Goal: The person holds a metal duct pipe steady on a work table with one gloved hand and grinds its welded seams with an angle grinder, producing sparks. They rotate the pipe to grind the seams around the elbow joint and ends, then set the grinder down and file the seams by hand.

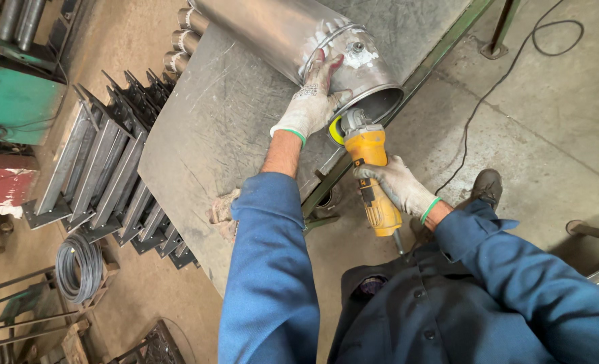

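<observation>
Steel sheet (198, 135) bears cylinder (292, 30); angle irons (104, 168) stacked beside.

The metal cylinder (292, 34) runs out of the top edge, so its far end cannot be seen. The disc of the yellow grinder (370, 168) is mostly hidden behind the left hand (313, 101) and the cylinder rim. The right hand (397, 185) covers the middle of the grinder body. The black cable (508, 74) leaves the picture at the top. The wire coil (78, 267) is too small to count its loops.
</observation>
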